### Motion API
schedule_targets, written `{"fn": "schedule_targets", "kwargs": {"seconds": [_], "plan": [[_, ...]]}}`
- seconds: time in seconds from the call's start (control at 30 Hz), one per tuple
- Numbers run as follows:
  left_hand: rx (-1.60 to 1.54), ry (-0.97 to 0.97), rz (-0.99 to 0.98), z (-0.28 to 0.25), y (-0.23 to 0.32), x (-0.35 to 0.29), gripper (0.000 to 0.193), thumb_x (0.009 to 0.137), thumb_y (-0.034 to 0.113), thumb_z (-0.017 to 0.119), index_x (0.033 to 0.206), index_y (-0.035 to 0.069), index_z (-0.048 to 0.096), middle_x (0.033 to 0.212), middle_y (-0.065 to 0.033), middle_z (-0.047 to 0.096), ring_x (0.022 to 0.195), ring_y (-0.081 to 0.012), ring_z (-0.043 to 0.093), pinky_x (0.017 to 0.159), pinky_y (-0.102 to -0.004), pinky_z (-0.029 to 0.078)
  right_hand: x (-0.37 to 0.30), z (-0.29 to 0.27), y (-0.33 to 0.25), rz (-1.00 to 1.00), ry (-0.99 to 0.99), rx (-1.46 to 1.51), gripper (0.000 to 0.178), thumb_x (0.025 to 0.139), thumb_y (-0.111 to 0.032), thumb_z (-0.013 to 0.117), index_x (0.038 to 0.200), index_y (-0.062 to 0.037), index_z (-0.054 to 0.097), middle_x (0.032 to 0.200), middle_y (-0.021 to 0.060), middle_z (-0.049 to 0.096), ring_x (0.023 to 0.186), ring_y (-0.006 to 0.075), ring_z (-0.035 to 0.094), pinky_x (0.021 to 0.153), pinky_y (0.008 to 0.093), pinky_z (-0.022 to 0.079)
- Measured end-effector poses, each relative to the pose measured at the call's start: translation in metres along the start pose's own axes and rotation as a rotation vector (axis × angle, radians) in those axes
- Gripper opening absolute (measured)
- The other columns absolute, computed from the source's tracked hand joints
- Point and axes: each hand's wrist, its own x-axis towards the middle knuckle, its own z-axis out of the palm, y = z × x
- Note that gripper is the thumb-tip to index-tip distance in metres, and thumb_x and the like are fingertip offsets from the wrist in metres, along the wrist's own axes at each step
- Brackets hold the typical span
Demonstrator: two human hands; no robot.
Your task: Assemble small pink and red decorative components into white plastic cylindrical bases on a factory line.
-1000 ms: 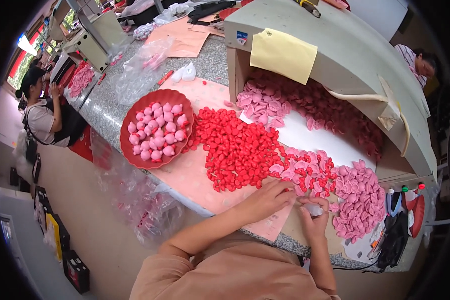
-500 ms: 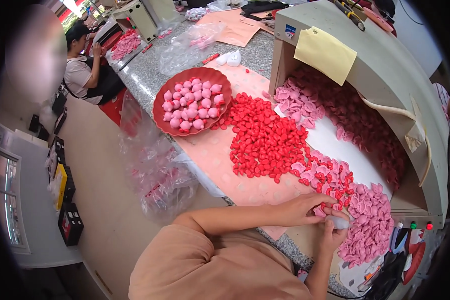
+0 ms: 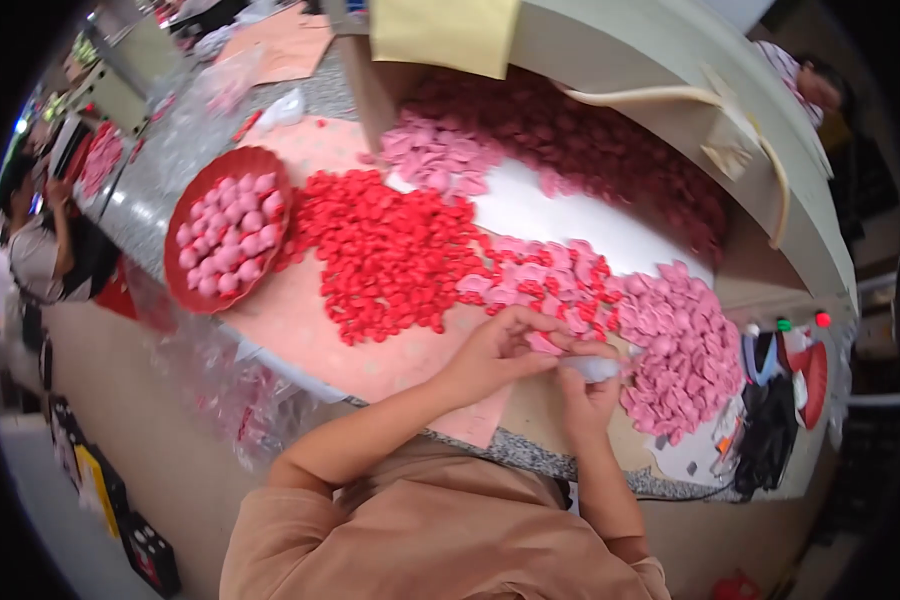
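Note:
My left hand (image 3: 500, 355) pinches a small pink cupped piece (image 3: 543, 343) between its fingers. Close beside it, my right hand (image 3: 588, 405) is closed around a small whitish translucent object (image 3: 597, 369), possibly a small bottle; its exact kind is unclear. Just beyond my hands lie pink pieces with red bits on them (image 3: 540, 272). To their right spreads a heap of plain pink cupped pieces (image 3: 685, 350). A large pile of small red pieces (image 3: 395, 255) covers the pink sheet (image 3: 370, 372) on the left.
A red scalloped bowl (image 3: 182, 290) holds several round pink pieces. Behind the piles stands a grey arched box (image 3: 660, 60) with more pink pieces inside. Clear plastic bags (image 3: 240, 400) hang at the table's edge. Another person (image 3: 45, 240) sits at the far left.
My view has swung to the right, so the bench and piles appear further left. Both hands stay close together with the same things in them.

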Motion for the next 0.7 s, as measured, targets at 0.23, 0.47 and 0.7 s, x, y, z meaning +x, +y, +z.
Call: {"fn": "schedule_targets", "kwargs": {"seconds": [0.23,0.47,0.7], "plan": [[-0.119,0.06,-0.115,-0.006,-0.003,0.0,0.025,0.086,0.001,0.055,0.11,0.003,0.054,0.119,-0.0113,0.053,0.107,-0.0199,0.054,0.091,-0.037,0.047,0.015,-0.013,-0.017,-0.051,-0.023,0.086,0.029,0.079,0.004,0.062,0.101,-0.0012,0.043,0.102,0.0171,0.061,0.093,0.0174,0.059,0.08,0.0284,0.049],[-0.342,-0.011,-0.164,0.007,0.005,0.007,0.034,0.089,0.008,0.053,0.122,0.004,0.045,0.124,-0.012,0.049,0.108,-0.0237,0.054,0.093,-0.0425,0.047,0.024,-0.035,-0.032,0.015,0.034,0.084,0.029,0.078,-0.005,0.067,0.099,-0.0028,0.047,0.094,0.0136,0.062,0.088,0.0207,0.062,0.074,0.0299,0.051],[-0.262,0.001,-0.131,0.003,-0.006,0.006,0.036,0.087,0.004,0.054,0.123,0.004,0.046,0.127,-0.0111,0.046,0.111,-0.022,0.052,0.094,-0.0423,0.045,0.016,-0.028,-0.025,-0.014,-0.042,0.192,0.028,0.084,-0.017,0.062,0.103,-0.0007,0.049,0.1,0.0126,0.061,0.091,0.0177,0.06,0.079,0.029,0.048]]}}
